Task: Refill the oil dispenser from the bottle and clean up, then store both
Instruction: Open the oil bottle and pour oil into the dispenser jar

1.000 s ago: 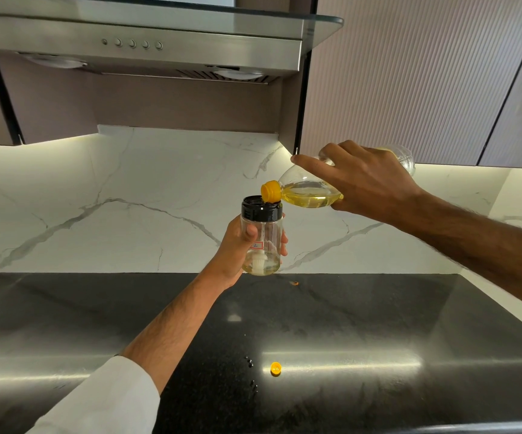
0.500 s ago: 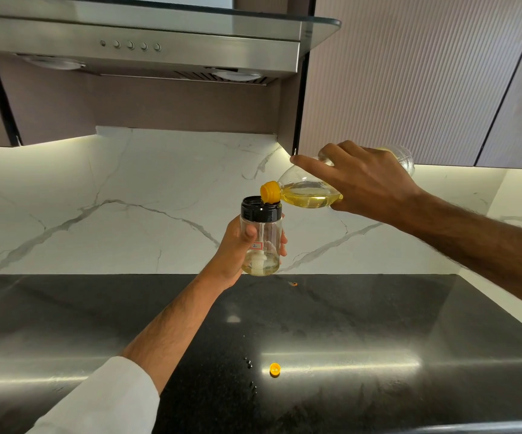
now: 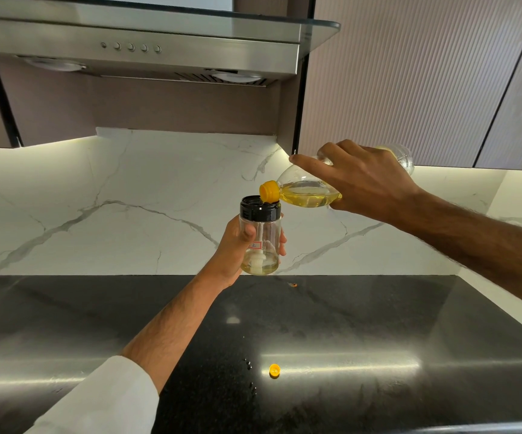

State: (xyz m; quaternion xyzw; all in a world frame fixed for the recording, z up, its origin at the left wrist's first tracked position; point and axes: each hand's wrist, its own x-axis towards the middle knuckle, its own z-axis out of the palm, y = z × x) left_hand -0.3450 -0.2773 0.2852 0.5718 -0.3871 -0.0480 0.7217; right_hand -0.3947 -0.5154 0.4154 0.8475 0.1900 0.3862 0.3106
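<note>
Yellow oil lies pooled along the low side of the bottle (image 3: 310,192), which the right hand (image 3: 363,183) grips round its body and tips nearly flat, forefinger stretched along the shoulder, probably to steady the angle. Its orange spout (image 3: 269,191) rests at the black collar (image 3: 260,208) of the dispenser (image 3: 261,242), so the oil has almost no drop to fall through and little chance to splash. Raised off the counter (image 3: 378,324), the dispenser sits in the left hand (image 3: 237,249), thumb in front and fingers curled round the back of the clear body, upright so its mouth stays level under the spout. Only a shallow layer of oil sits at its bottom (the pour looks barely begun, though no stream can be made out). An orange cap (image 3: 274,370) lies on the dark counter below, set apart, likely so it can go back on the bottle afterwards. Just left of it are small dark drops (image 3: 248,366), which I judge to be spilled oil that the clean-up will have to take in. Holding both vessels in the air demands steady wrists; a slip would put oil on the counter.
</note>
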